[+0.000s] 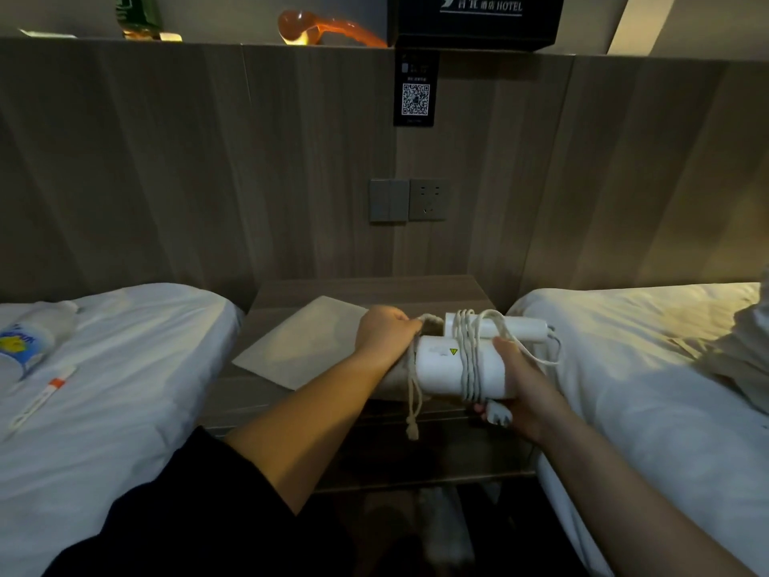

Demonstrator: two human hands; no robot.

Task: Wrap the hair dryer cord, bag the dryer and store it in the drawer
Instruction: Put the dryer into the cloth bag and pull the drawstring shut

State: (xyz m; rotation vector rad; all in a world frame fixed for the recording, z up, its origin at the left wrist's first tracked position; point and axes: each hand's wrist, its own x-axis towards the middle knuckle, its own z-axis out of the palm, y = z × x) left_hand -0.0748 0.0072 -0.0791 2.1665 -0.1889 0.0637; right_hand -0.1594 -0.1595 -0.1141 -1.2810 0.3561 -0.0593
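**White hair dryer, cord wound, meets the mouth of its bag over the nightstand**

Two bare hands work between two white-sheeted beds. The right hand (522,383) grasps the rear end of the white plastic folding hair dryer (457,368), fingers curled around the barrel and also pinning the white plug (499,417) underneath. The white power cord (469,356) is wound around barrel and folded handle together in about four or five turns, with one loose loop standing out to the right. A small yellow warning triangle is the only mark I can read on the dryer's body.

The left hand (385,333) is clenched on the rim of the beige cloth drawstring bag (395,378), holding its mouth against the dryer's nose; the front of the barrel sits just at or inside the opening, and I cannot tell how far in. Two ends of cream drawstring (413,403) hang down from the bag, knotted at the bottom.

All this hangs just above the wooden nightstand (437,291), where one flat pale sheet (303,343) lies on the left half.

On the wooden headboard wall there is one grey switch plate (389,200) and, touching it on the right, one grey socket (429,199). Higher up hangs a black card with a QR code (415,91), its small lettering too fine to read. On the ledge above stands a black box (478,18) printed with Chinese characters and "HOTEL".

On the left bed (125,410) lie one plastic bottle with a blue and yellow label (31,341), its writing blurred, and one thin white packet with an orange band (43,395).
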